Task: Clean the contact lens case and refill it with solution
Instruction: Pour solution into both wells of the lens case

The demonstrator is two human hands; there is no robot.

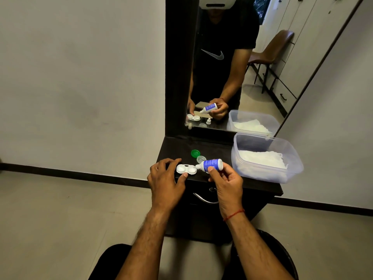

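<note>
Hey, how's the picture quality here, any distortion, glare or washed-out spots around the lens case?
Head view: wide-angle distortion leans the mirror edge and slants the skirting board; light is dim and soft, without hard shadows; the white lens case is washed out, so liquid in its wells cannot be told; the bottle label is too soft to read.

Home bedroom: dressing table point(252, 183) w/ mirror point(232, 63), wardrobe point(298, 37) reflected.

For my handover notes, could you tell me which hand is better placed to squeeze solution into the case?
Right, probably: the right hand grips the solution bottle, nozzle tipped at the right well of the lens case, which the left hand holds.
</note>
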